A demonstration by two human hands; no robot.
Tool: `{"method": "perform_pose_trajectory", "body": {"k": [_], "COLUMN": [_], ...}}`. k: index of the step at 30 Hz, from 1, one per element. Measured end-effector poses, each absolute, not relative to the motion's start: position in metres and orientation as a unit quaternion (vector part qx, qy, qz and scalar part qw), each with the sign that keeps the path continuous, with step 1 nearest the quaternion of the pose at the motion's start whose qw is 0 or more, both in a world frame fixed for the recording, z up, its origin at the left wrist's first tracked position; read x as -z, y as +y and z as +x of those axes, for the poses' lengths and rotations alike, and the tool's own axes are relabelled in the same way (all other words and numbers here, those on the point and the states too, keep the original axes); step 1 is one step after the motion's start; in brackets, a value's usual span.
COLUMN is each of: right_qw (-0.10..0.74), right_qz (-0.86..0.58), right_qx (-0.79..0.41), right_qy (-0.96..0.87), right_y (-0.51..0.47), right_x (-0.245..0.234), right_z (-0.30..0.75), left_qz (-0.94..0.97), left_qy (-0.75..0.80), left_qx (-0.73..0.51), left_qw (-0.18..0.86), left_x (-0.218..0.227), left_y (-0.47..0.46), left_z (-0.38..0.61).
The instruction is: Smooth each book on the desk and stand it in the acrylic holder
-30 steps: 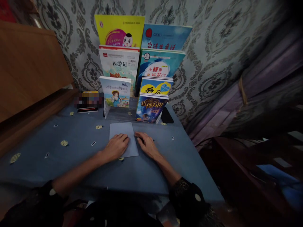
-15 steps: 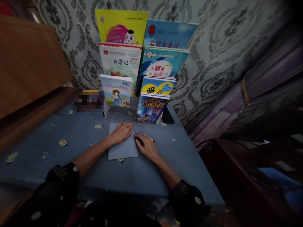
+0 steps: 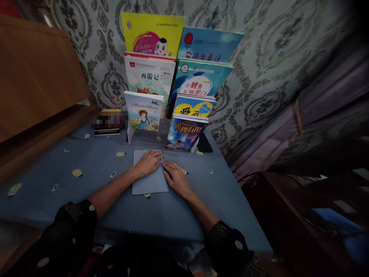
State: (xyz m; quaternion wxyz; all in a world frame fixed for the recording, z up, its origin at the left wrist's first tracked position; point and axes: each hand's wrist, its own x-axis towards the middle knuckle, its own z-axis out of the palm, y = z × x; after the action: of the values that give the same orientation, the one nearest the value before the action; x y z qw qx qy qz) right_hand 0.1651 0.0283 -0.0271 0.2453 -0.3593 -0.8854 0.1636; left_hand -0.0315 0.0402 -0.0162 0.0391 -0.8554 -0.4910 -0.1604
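A pale blue sheet of paper point(image 3: 148, 183) lies flat on the blue patterned tablecloth point(image 3: 86, 192). My left hand point(image 3: 148, 163) rests palm down on the sheet's far part, fingers stretched toward its top right corner. My right hand point(image 3: 175, 178) lies flat at the sheet's right edge, fingers spread and touching it. The fingertips of both hands nearly meet at that edge. Neither hand holds anything.
A tiered rack of children's books point(image 3: 170, 84) stands against the patterned wall behind the sheet. A small stack of boxes point(image 3: 108, 121) sits to its left, a dark phone point(image 3: 204, 143) to its right. A wooden board point(image 3: 37, 73) leans at left; the table edge drops off at right.
My left hand slid forward along the sheet from its near part to its far part. My right hand crept a little forward along the right edge.
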Motion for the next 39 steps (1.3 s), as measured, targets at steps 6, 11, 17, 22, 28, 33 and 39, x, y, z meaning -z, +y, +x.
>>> {"method": "perform_pose_trajectory", "body": {"k": [6, 11, 17, 22, 28, 33, 39], "right_qw": [0.236, 0.234, 0.243, 0.227, 0.143, 0.127, 0.150], "right_qz": [-0.360, -0.359, -0.346, -0.319, -0.299, -0.292, -0.295], "right_qx": [-0.160, -0.158, -0.154, -0.182, -0.263, -0.281, -0.274], "right_qy": [-0.888, -0.890, -0.893, -0.902, -0.906, -0.906, -0.903], "right_y": [0.029, 0.028, 0.030, 0.027, 0.020, 0.019, 0.020], "right_x": [0.027, 0.026, 0.029, 0.027, 0.021, 0.019, 0.024], "right_z": [0.165, 0.165, 0.166, 0.176, 0.196, 0.198, 0.198], "left_qz": [-0.859, -0.863, -0.873, -0.873, -0.872, -0.872, -0.880], "left_qy": [-0.480, -0.472, -0.456, -0.451, -0.457, -0.456, -0.443], "left_qx": [0.174, 0.175, 0.170, 0.182, 0.175, 0.175, 0.170], "left_qw": [0.045, 0.041, 0.020, 0.022, 0.026, 0.023, 0.011], "left_x": [0.017, 0.017, 0.013, 0.011, 0.012, 0.012, 0.010], "left_y": [0.038, 0.037, 0.029, 0.026, 0.025, 0.020, 0.008], "left_z": [-0.032, -0.033, -0.033, -0.032, -0.032, -0.031, -0.025]}}
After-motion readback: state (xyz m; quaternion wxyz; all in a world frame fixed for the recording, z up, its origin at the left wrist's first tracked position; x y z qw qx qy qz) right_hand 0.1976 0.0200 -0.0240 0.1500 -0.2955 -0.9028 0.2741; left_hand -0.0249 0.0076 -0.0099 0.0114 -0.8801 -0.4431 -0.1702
